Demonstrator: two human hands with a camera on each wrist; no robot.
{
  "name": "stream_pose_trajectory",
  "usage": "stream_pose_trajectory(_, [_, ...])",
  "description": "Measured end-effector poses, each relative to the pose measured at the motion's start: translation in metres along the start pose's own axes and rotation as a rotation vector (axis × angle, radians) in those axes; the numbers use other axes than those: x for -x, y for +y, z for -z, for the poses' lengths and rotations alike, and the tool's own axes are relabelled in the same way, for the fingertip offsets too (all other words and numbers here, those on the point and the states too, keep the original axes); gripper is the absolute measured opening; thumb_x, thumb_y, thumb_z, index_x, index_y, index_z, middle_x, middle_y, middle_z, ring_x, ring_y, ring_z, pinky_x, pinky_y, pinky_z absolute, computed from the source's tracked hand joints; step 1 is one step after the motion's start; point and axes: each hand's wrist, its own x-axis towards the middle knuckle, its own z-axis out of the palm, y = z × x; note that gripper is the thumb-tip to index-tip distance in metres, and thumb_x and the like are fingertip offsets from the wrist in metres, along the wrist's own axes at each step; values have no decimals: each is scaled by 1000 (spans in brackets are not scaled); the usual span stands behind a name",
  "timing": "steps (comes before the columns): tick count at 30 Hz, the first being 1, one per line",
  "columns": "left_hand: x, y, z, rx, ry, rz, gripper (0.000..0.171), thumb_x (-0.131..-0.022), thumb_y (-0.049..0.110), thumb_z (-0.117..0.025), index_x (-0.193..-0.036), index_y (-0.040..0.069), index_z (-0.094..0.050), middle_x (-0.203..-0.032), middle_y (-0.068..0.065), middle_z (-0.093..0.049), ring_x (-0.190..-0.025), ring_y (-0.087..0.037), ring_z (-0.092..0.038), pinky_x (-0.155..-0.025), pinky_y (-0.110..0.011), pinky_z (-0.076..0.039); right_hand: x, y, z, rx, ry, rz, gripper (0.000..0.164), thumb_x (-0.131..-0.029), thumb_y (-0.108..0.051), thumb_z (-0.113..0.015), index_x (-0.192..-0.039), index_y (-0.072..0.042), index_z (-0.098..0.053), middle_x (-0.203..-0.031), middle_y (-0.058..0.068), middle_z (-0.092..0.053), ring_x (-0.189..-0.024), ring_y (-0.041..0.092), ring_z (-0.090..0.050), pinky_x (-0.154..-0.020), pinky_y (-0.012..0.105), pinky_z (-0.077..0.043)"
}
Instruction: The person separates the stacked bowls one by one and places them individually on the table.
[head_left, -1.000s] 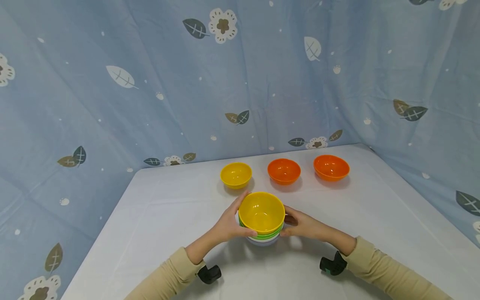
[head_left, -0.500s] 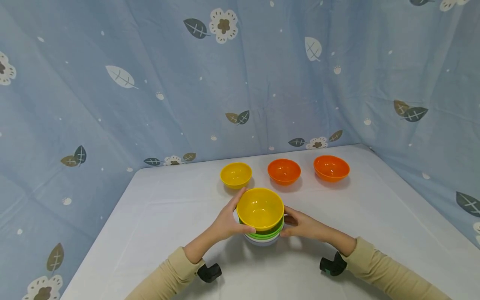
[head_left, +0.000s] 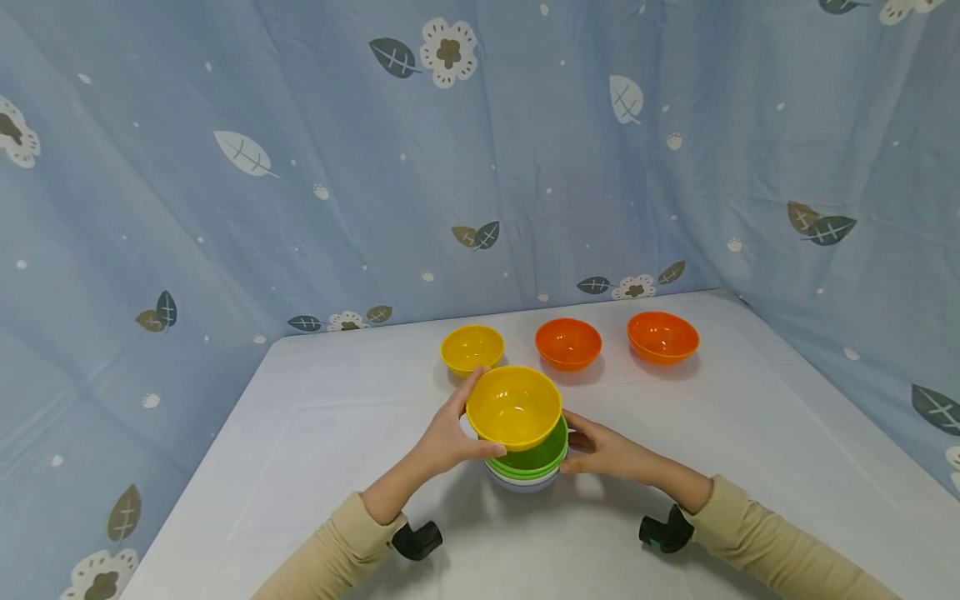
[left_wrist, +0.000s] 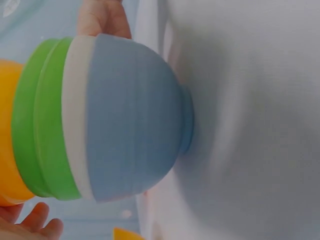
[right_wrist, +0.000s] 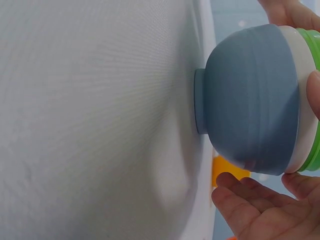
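In the head view my left hand point(head_left: 444, 437) grips a yellow bowl point(head_left: 514, 408) by its left side, thumb along the front. The bowl sits tilted and shifted left over a nested stack, uncovering the inside of the top green bowl point(head_left: 546, 454). Below the green rims, the left wrist view shows a white bowl point(left_wrist: 77, 117) and a blue bowl point(left_wrist: 135, 120) at the bottom, its foot close to the tablecloth. My right hand point(head_left: 611, 452) holds the stack's right side, with the thumb point(right_wrist: 314, 95) across the upper rims in the right wrist view.
Behind the stack, another yellow bowl point(head_left: 472, 350) and two orange bowls, one in the middle point(head_left: 567, 343) and one on the right point(head_left: 662, 337), stand in a row. A white cloth covers the table point(head_left: 330, 417). A blue patterned curtain point(head_left: 337, 233) hangs beyond it.
My left hand has raised the yellow bowl out of the stack and moved it up and left, exposing the green bowl's inside. My right hand has stayed in place on the stack.
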Motion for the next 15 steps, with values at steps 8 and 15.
stream_pose_trajectory(8, [1,3,5,33,21,3,96,-61,26,-73,-134,19,-11,-137,0,-18,-119,-17,-28,-97,-37,-24,0,1,0,23,-10,52,78,-74,-23,-62,-134,-12,-13,-136,9,-19,-115,26,-34,-93,37,-29])
stream_pose_trajectory(15, [1,5,11,63,46,-9,96,-61,22,-73,-134,18,-11,-137,0,-18,-119,-17,-28,-97,-37,-24,0,1,1,-1,-11,43,76,-75,-21,-61,-134,-20,-14,-137,2,-17,-117,23,-32,-95,37,-28])
